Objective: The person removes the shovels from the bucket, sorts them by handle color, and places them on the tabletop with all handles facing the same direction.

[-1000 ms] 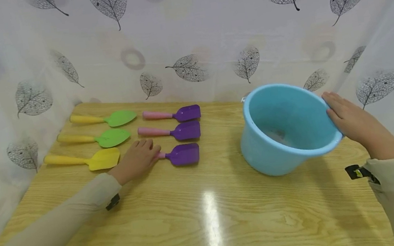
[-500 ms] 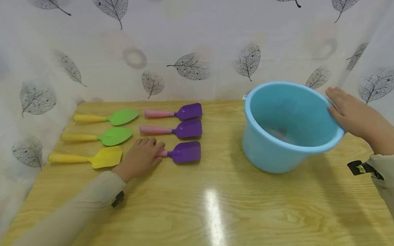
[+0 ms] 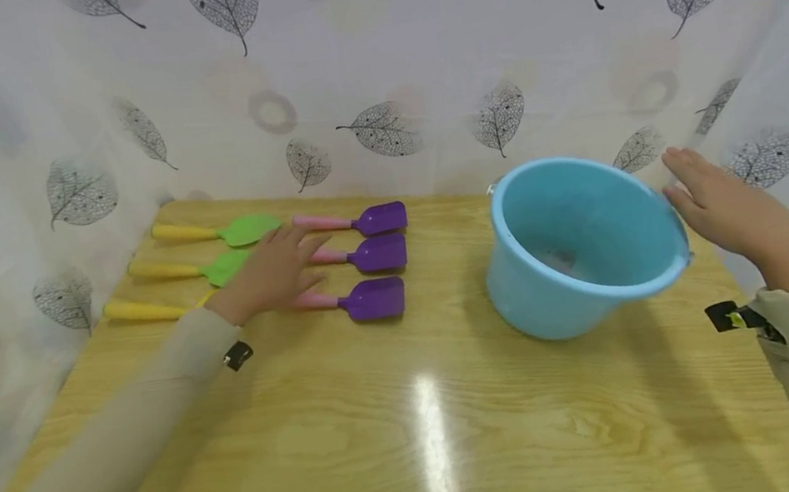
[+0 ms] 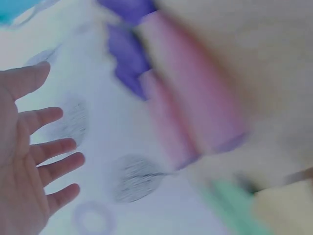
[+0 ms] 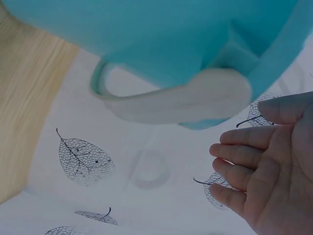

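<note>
Three toy shovels with purple blades and pink handles lie in a column: the nearest purple shovel, the middle purple shovel and the farthest purple shovel. Over the handles of this column hovers my left hand, fingers spread and holding nothing; the left wrist view shows its palm bare. A light blue bucket stands on the right, its inside partly visible. Beside its right rim is my right hand, fingers straight and apart from the rim. The right wrist view shows the bucket's white handle hanging outside.
Left of the purple shovels lie two green trowels, the far green trowel and the near green trowel, plus a yellow shovel partly covered by my left hand. A leaf-patterned curtain borders the wooden table.
My left hand has let go of the nearest purple shovel's handle and risen away from it, spreading its fingers. My right hand has come off the bucket's rim, moving slightly up and right.
</note>
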### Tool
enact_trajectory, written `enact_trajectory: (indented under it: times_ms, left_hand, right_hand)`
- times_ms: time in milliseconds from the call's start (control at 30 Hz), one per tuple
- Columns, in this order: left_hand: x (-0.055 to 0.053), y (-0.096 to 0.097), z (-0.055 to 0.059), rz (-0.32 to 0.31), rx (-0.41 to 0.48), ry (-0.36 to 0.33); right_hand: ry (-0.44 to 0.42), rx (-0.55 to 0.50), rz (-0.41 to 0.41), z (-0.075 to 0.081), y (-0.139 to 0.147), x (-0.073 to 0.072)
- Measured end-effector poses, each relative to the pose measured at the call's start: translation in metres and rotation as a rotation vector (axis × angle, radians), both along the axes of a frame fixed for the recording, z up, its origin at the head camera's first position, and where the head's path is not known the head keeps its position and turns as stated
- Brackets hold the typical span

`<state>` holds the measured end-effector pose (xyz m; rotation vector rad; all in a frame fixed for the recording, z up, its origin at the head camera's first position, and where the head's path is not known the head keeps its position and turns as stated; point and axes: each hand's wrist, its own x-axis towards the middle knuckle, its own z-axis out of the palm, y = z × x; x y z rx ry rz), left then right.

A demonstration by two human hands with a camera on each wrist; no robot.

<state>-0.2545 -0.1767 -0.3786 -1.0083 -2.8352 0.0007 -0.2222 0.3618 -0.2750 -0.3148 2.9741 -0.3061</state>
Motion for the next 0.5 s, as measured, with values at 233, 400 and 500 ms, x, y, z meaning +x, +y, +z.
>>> enact_trajectory:
  times_ms: [233, 400, 500]
  left_hand:
    - [-0.011, 0.009, 0.06, 0.083, 0.014, -0.056]
    - [-0.015, 0.019, 0.101, 0.121, 0.052, -0.057]
    - [-0.016, 0.028, 0.12, 0.133, 0.059, -0.066]
  right_hand:
    - [0.068, -0.043, 0.038, 0.029, -0.012, -0.003]
    - [0.144, -0.067, 0.06, 0.057, -0.035, -0.004]
    - [0.179, -0.082, 0.101, 0.074, -0.054, -0.007]
